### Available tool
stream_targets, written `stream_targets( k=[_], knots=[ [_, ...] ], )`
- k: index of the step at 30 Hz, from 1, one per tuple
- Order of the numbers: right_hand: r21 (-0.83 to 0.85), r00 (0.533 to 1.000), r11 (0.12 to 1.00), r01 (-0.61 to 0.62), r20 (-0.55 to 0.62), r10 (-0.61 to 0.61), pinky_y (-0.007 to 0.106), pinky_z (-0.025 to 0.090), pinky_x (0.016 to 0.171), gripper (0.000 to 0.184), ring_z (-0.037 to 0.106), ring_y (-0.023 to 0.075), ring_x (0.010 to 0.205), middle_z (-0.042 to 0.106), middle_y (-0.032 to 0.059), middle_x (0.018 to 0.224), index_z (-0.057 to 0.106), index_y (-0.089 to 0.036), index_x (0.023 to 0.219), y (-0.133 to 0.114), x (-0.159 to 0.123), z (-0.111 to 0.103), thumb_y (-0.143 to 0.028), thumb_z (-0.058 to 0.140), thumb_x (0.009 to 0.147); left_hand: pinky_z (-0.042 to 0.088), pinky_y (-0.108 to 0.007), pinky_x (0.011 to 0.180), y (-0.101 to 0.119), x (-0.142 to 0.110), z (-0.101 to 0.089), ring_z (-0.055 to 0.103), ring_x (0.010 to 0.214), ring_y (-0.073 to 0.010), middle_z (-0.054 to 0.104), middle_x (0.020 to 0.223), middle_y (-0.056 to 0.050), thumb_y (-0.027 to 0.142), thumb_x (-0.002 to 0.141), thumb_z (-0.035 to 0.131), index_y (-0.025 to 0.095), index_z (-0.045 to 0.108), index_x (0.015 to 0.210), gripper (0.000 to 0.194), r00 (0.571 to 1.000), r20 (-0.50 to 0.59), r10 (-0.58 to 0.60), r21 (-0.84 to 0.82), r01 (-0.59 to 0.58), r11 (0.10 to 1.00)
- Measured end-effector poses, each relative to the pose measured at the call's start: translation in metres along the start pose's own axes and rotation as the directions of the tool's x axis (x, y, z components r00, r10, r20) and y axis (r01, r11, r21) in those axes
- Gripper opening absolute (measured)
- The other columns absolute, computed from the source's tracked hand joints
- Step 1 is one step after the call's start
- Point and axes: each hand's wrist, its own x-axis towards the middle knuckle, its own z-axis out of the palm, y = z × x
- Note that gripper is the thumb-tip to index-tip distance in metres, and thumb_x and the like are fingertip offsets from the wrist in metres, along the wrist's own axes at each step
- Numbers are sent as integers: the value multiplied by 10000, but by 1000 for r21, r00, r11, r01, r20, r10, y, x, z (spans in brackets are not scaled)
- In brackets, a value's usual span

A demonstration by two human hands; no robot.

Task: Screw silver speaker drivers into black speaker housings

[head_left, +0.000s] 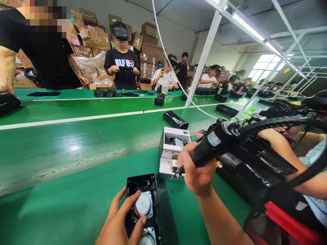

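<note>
Right hand (198, 168) clamped on black electric screwdriver (217, 144), left hand (120, 219) gripping speaker housing (146, 180)

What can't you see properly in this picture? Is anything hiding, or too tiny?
All from the head camera:
The lower round speaker in the black speaker housing is cut off by the bottom edge.
The left hand hides part of the upper speaker.
The label on the electric screwdriver, held in the right hand, is too small to read.
The print on the white box is too small to read.

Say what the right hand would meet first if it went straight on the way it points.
The right hand would probably meet the white open carton first, though depth is unclear here.
</note>
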Motion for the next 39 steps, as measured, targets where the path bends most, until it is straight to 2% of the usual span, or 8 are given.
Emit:
stream_targets(
  k=[3, 7, 13, 17, 25, 30, 35, 39],
  knots=[
    [-6, 996, 996, -91, -14, 91, 290, 526, 575, 435, 560, 113, 532, 594, -75, 763, 490, -265, 1351, 0, -4, -2, -198, 682, 965, 647, -471, 967, 12, 1, -2, 740, 1197, -283, 432, 1652, -62, 399, 1002, 490, 357, 635, 1383, 409, 998, 58, -38, 16, 37, 999],
    [85, 940, 938, -337, 89, 330, 255, 497, 467, 414, 542, 108, 484, 581, -79, 725, 526, -261, 1361, -23, -8, -2, -205, 675, 979, 655, -482, 936, 14, 0, -6, 777, 1072, -269, 418, 1668, -73, 369, 994, 513, 357, 623, 1392, 413, 994, 93, -52, 44, 48, 998],
    [323, 978, 932, -167, -69, 199, 263, 521, 486, 532, 537, 98, 490, 565, -85, 733, 518, -349, 1428, -53, -14, 29, -101, 593, 963, 645, -509, 977, 17, 1, -14, 774, 1075, -253, 371, 1688, -21, 436, 1004, 498, 402, 588, 1392, 400, 987, 146, -59, 57, 52, 997],
    [324, 981, 926, -192, 52, 185, 265, 502, 509, 324, 548, 92, 531, 571, -71, 778, 572, -309, 1251, -29, -25, 48, -122, 619, 991, 677, -456, 905, 11, 6, -21, 772, 1103, -247, 425, 1656, -29, 485, 1006, 530, 405, 591, 1400, 407, 979, 203, -12, 55, 1, 998],
    [207, 975, 961, -182, 168, 148, 305, 526, 586, 153, 557, 101, 585, 555, -46, 801, 508, -248, 953, -2, -47, 43, -168, 621, 1018, 683, -465, 898, 12, 6, -24, 743, 1182, -267, 444, 1637, -73, 509, 1014, 526, 368, 571, 1416, 428, 983, 183, 14, 99, -32, 995],
    [202, 977, 961, -188, 134, 163, 272, 513, 527, 189, 536, 99, 551, 550, -56, 800, 455, -267, 1036, 4, -49, 47, -230, 637, 1001, 698, -409, 827, 12, 9, -27, 750, 1172, -254, 464, 1612, -57, 528, 1002, 559, 400, 546, 1425, 443, 969, 238, 61, 92, -85, 992],
    [268, 974, 939, -215, 135, 184, 248, 505, 516, 225, 545, 90, 546, 563, -56, 820, 484, -269, 1102, 8, -52, 50, -186, 653, 978, 648, -499, 990, 23, 7, -26, 703, 1264, -269, 449, 1631, -25, 494, 1021, 508, 402, 535, 1422, 413, 983, 182, -13, 80, -2, 997],
    [268, 969, 934, -238, 135, 208, 259, 507, 516, 474, 544, 98, 535, 566, -59, 824, 448, -299, 1378, 11, -51, 50, -196, 668, 970, 648, -475, 993, 20, 9, -27, 689, 1291, -268, 453, 1616, -44, 495, 1016, 535, 389, 545, 1422, 420, 981, 194, 27, 88, -45, 995]
  ],
)
